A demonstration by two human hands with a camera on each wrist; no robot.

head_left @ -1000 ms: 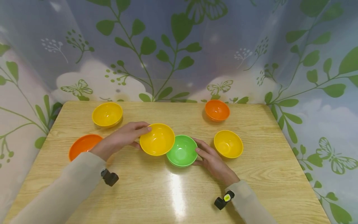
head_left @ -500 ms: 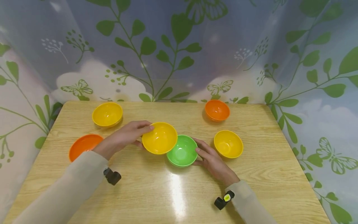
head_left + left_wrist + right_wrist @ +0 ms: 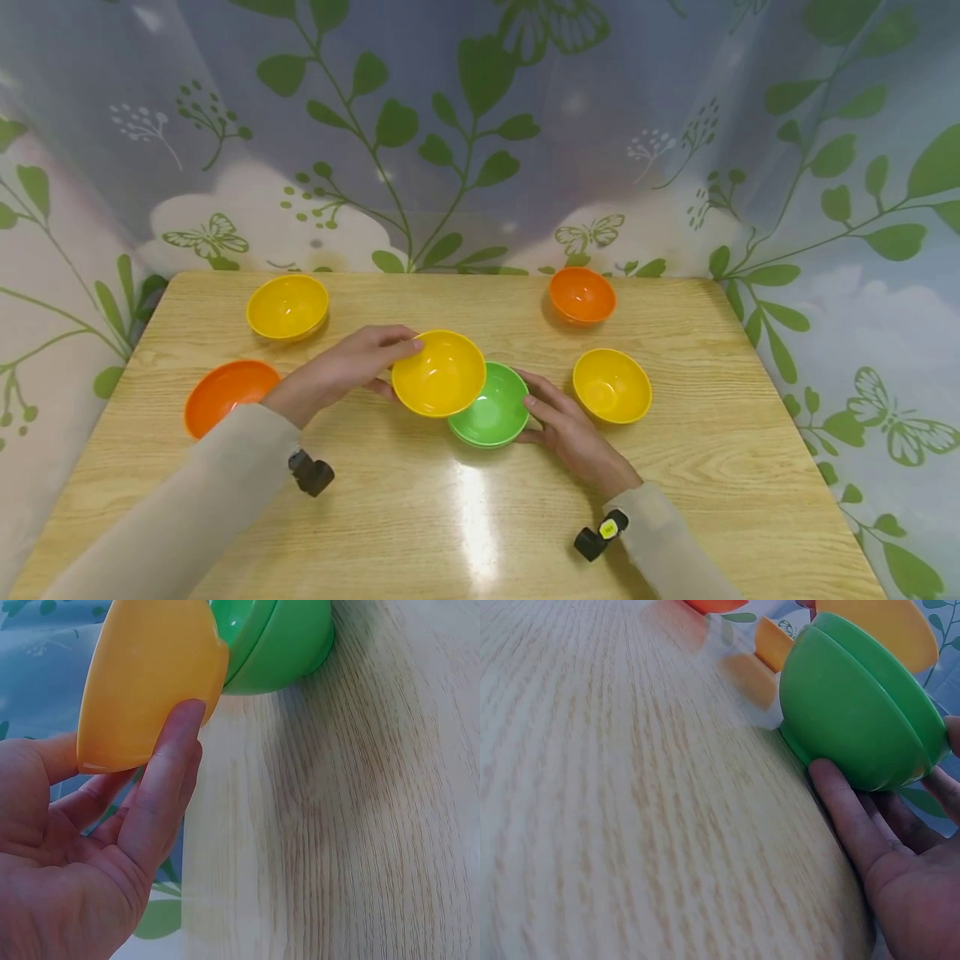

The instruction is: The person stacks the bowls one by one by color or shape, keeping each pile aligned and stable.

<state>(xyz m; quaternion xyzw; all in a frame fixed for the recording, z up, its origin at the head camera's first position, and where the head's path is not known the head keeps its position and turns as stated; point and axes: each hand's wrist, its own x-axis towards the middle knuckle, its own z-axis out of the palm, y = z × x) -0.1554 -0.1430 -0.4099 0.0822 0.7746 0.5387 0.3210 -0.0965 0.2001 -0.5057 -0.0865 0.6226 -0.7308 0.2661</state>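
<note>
While the left hand [image 3: 348, 362] pinches a yellow bowl [image 3: 438, 375] in the air at mid-frame, the right hand [image 3: 566, 427] grips nested green bowls [image 3: 495, 412] to its lower right, on the table [image 3: 390, 533]; a second yellow bowl [image 3: 612, 386] sits right of centre, an orange bowl [image 3: 582, 296] upper right.

Left grip [image 3: 356, 360] carried its yellow bowl [image 3: 440, 375] rightward over the last second, so the bowl overlapped more of the green bowl [image 3: 495, 410], hiding more of its left side. Left sleeve [image 3: 198, 492] and black wrist device [image 3: 311, 473] shifted right too, uncovering slightly more of the left-hand orange bowl [image 3: 225, 393].
</note>
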